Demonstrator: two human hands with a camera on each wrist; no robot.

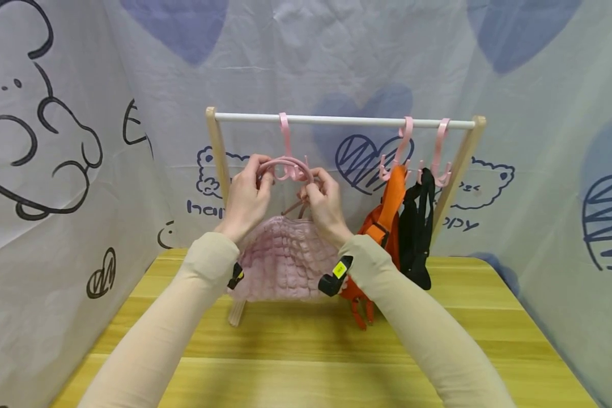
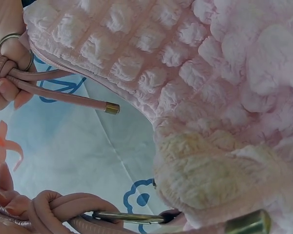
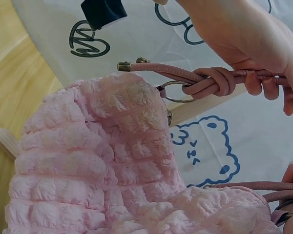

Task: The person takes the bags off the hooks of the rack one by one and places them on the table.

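Note:
A pink quilted, fluffy handbag (image 1: 288, 260) hangs from my two hands below the rack's bar. My left hand (image 1: 247, 198) pinches the left side of its looped pink cord handle (image 1: 285, 161), and my right hand (image 1: 326, 201) grips the right side. The handle's arch overlaps the lower prongs of a pink hook (image 1: 285, 136) in the head view. In the right wrist view, a knot (image 3: 217, 82) ties the cord to a metal ring (image 3: 178, 92) at the bag's corner. Another cord end (image 2: 88, 97) with a gold tip dangles in the left wrist view.
A white bar (image 1: 347, 119) on wooden posts (image 1: 459, 170) carries the hooks. To the right, an orange bag (image 1: 392, 198) and a black bag (image 1: 419, 226) hang on two further pink hooks. The rack stands on a wooden table (image 1: 296, 362) before a printed cloth.

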